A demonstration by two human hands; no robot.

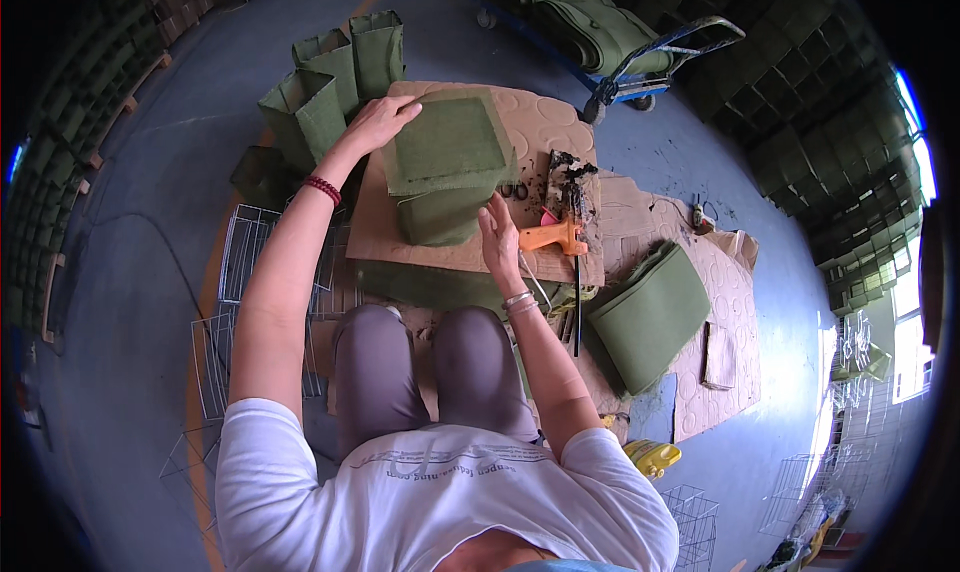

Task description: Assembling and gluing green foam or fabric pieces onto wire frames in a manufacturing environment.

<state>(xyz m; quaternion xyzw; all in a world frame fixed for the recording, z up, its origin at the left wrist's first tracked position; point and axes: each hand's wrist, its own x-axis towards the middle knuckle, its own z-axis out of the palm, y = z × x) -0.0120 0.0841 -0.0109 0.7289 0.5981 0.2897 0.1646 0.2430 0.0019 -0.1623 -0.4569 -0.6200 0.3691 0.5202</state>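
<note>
A green fabric-covered box (445,142) stands on a cardboard sheet (375,232) in front of my knees. Its top is a flat square with an overhanging rim. My left hand (383,122) lies along the far left edge of that top, fingers stretched out. Against the box's near right side rests my right hand (498,240), open, with its fingers pointing away from me. Just right of that hand lies an orange glue gun (545,236). Dark-handled scissors (514,189) sit behind it, partly covered by the box.
Several open green fabric boxes (325,67) stand at the far left, above wire frames (245,252). Folded green fabric (652,317) lies to the right. A blue trolley (610,87) carries more fabric. Green stacks (770,112) line the walls. A yellow object (655,458) is near my right elbow.
</note>
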